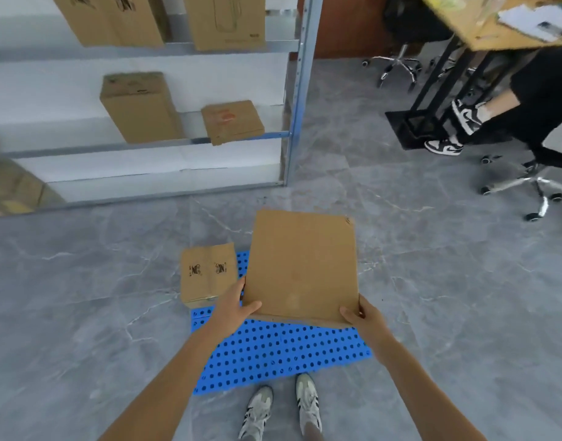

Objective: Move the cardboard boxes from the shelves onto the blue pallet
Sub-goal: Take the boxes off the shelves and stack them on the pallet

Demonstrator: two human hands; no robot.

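Note:
I hold a large plain cardboard box (302, 268) over the blue perforated pallet (273, 351). My left hand (236, 302) grips its near left corner and my right hand (364, 316) grips its near right corner. A smaller printed box (206, 275) sits on the pallet's far left corner, beside the held box. On the metal shelves (292, 135) stand more boxes: a tall one (139, 106) and a flat one (232, 122) on the middle level, and several on the upper level (165, 20).
My two feet (282, 409) stand at the pallet's near edge on grey tiled floor. A seated person's legs (464, 122), office chairs (534, 183) and a desk with a black frame (432, 100) are at the right. Another box (9, 189) lies blurred at far left.

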